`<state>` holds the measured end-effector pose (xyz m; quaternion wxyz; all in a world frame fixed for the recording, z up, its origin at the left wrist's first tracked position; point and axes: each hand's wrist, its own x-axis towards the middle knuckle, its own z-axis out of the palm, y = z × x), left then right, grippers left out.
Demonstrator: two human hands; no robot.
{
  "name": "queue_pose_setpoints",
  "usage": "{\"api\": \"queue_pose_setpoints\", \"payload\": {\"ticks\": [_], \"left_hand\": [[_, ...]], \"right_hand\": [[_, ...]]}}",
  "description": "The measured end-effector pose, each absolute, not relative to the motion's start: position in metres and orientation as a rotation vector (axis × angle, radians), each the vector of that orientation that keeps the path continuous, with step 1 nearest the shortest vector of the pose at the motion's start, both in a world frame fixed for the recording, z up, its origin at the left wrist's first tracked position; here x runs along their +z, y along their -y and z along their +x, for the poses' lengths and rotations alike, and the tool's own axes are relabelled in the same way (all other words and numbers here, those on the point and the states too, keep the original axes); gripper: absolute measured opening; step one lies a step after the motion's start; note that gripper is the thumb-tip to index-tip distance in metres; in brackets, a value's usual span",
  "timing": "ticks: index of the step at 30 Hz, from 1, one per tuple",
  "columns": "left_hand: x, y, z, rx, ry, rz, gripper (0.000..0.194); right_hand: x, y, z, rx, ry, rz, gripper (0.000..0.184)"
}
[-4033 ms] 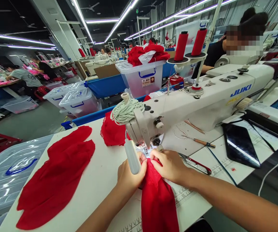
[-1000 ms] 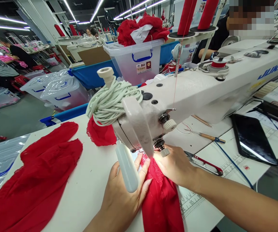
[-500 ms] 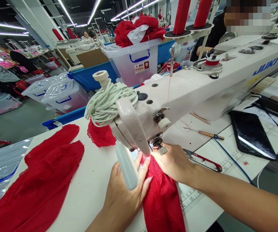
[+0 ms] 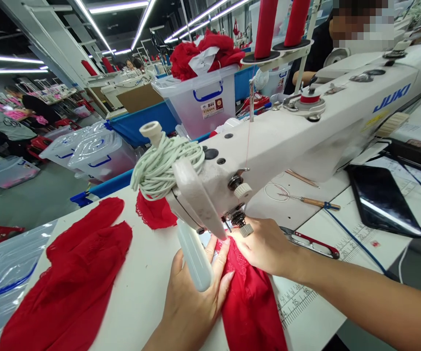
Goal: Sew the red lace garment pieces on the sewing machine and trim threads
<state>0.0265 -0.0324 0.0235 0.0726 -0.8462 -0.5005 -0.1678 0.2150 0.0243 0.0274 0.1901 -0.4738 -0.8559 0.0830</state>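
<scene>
A piece of red lace-trimmed fabric [image 4: 252, 307] lies under the head of a white sewing machine [image 4: 305, 122] and hangs towards me. My left hand [image 4: 192, 297] rests on its left edge, fingers stretched out and lying flat close to the needle area. The pale lamp [image 4: 196, 258] on the machine covers part of that hand. My right hand [image 4: 265, 246] is closed on the fabric's right side, just by the presser foot. Its fingertips are partly hidden behind the tension knob [image 4: 246, 230], and the needle itself is hard to make out.
Red fabric pieces [image 4: 67, 282] lie on the table at left, a smaller red lace piece [image 4: 155, 212] behind. To the right are thread snips [image 4: 311, 243], a wooden-handled awl [image 4: 315, 202] and a phone [image 4: 382, 200]. A plastic bin [image 4: 210, 102] stands behind the machine; a co-worker sits beyond.
Four seconds ago both hands pinched the fabric at the needle; since then my left hand has flattened out on it. In the last second the hands have barely moved; the view has shifted slightly.
</scene>
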Motion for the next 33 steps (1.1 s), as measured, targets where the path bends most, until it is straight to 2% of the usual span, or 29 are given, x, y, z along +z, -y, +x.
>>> {"api": "queue_pose_setpoints", "payload": {"ticks": [6,10,16,24,33], "left_hand": [[0.035,0.034,0.031,-0.339,1.185,-2.422,0.036],[0.035,0.036,0.032,-0.249,1.185,-2.426,0.035],[0.039,0.036,0.036,-0.303,1.199,-2.407,0.032],[0.037,0.04,0.042,-0.166,1.259,-2.4,0.037],[0.033,0.044,0.039,-0.108,1.359,-2.438,0.047]], "right_hand": [[0.032,-0.026,0.22,0.32,2.434,-1.27,0.021],[0.035,-0.025,0.221,0.328,2.449,-1.284,0.024],[0.036,-0.025,0.221,0.316,2.444,-1.277,0.027],[0.032,-0.025,0.222,0.304,2.442,-1.288,0.019],[0.03,-0.026,0.222,0.371,2.435,-1.292,0.022]]}}
